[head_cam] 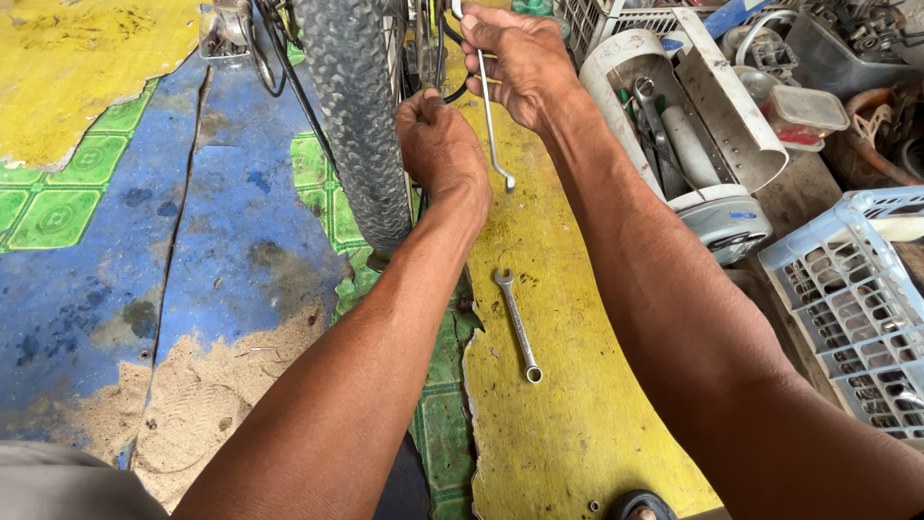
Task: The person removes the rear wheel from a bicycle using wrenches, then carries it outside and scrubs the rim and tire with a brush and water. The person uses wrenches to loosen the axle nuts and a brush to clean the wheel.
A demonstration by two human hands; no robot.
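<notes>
Two wrenches (517,325), one tyre (358,116)

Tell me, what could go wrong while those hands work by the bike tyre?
The right hand holds a thin metal tool beside the knobbly tyre; it might slip and jab the left hand just below it. The spanner lies loose on the yellow floor between the arms, so a knee or foot could perhaps land on it.

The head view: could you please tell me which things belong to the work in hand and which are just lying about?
In hand:
- left hand at the tyre
- right hand holding a thin metal tool

Lying about:
- spanner on the floor
- white basket
- open casing with tools
</notes>
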